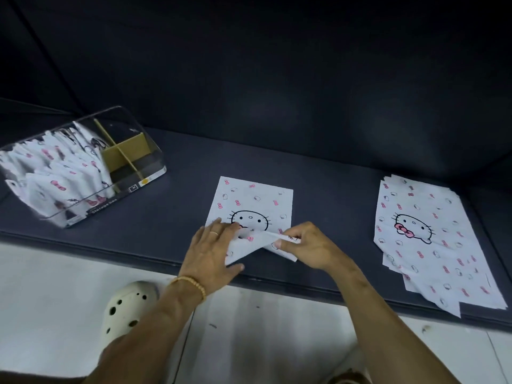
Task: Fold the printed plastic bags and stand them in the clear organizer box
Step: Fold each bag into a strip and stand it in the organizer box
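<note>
A white printed plastic bag (253,200) with a cat face and pink bows lies flat on the dark cushion in the middle. Its near edge is lifted and folded over. My left hand (210,252) lies flat on the bag's near left corner, fingers straight. My right hand (307,246) pinches the lifted near edge between thumb and fingers. A stack of unfolded printed bags (426,239) lies to the right. The clear organizer box (149,162) stands at the left, with several folded bags upright in it and a brown divider.
The dark cushioned seat (332,189) has a padded backrest (277,79) behind it. Its front edge runs just under my wrists. Below is a pale floor (41,286), with a cream perforated shoe (124,309) near my left arm.
</note>
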A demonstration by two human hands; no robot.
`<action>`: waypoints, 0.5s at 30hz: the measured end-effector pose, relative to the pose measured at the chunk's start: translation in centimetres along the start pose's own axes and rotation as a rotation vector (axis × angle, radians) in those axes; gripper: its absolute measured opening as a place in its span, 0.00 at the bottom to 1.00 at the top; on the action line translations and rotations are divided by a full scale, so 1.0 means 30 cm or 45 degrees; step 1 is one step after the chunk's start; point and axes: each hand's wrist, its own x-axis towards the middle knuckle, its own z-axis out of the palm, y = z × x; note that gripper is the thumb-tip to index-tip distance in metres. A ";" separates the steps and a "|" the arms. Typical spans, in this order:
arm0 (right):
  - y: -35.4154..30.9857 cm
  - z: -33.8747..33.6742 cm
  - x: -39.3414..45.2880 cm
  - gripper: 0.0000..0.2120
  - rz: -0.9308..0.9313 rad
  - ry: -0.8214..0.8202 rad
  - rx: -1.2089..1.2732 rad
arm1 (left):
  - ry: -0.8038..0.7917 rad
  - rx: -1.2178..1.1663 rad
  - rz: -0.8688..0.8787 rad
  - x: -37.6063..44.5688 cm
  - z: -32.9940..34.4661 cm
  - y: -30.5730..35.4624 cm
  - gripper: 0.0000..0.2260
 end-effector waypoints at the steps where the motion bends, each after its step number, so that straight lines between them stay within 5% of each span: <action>1: 0.005 -0.008 0.001 0.13 0.001 -0.004 0.018 | 0.066 -0.007 0.026 0.004 0.001 -0.003 0.29; 5: 0.035 -0.004 -0.002 0.06 0.059 0.147 0.185 | 0.265 -0.354 -0.132 0.026 -0.019 -0.005 0.04; 9: 0.057 0.031 0.004 0.09 0.174 0.265 0.549 | 0.179 -0.768 -0.494 0.087 -0.022 -0.002 0.06; 12: 0.062 0.070 0.027 0.03 0.281 0.267 0.318 | 0.226 -0.876 -0.648 0.116 0.005 -0.014 0.05; 15: 0.068 0.098 0.067 0.09 0.339 0.319 0.090 | 0.215 -0.768 -0.784 0.129 0.029 -0.054 0.06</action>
